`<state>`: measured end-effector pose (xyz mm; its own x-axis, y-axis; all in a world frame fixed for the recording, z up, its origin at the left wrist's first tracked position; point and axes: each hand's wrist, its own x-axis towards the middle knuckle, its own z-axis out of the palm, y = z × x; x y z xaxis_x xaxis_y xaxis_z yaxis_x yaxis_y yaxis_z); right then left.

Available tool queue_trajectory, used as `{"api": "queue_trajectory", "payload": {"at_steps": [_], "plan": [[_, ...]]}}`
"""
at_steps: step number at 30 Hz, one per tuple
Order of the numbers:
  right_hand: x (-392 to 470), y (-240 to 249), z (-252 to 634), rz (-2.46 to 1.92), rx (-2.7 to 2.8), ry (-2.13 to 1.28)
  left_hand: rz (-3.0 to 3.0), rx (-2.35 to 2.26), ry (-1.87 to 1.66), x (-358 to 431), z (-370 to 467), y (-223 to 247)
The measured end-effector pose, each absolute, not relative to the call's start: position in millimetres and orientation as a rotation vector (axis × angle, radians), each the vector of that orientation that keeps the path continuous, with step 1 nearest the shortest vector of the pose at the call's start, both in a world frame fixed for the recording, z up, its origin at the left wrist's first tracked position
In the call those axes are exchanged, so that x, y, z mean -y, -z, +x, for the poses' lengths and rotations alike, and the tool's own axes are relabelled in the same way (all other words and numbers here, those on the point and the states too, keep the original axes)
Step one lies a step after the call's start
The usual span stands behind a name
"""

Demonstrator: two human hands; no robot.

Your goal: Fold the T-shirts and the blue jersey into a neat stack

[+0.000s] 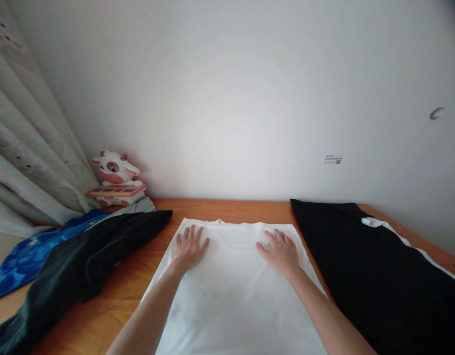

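A white garment [231, 286] lies spread flat in front of me, its far edge a little short of the wall. My left hand [190, 248] rests on its far left part with the fingers spread. On the far right part lies my right hand [281, 250], palm down, fingers apart. Neither hand grips the cloth. The near end of the garment runs out of view at the bottom.
Black cloth [383, 276] with a white strip lies on the wooden table [212, 206] at the right. Dark clothing [75, 261] and a blue garment [27, 256] lie at the left. A cow toy with a keyboard [116, 180] stands by the curtain [31, 128].
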<state>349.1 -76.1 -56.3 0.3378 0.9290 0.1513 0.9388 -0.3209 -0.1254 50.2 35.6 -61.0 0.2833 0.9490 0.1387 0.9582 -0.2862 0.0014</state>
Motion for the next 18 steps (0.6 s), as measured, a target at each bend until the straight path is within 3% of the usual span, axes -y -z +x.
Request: {"api": "queue_trajectory", "payload": {"at_steps": [7, 18], "plan": [[80, 65, 359, -2.450, 1.410, 0.308, -2.232, 2.118, 0.530, -47, 47, 59], [75, 71, 367, -2.417, 1.314, 0.338, -2.226, 2.134, 0.552, -65, 42, 48]]}}
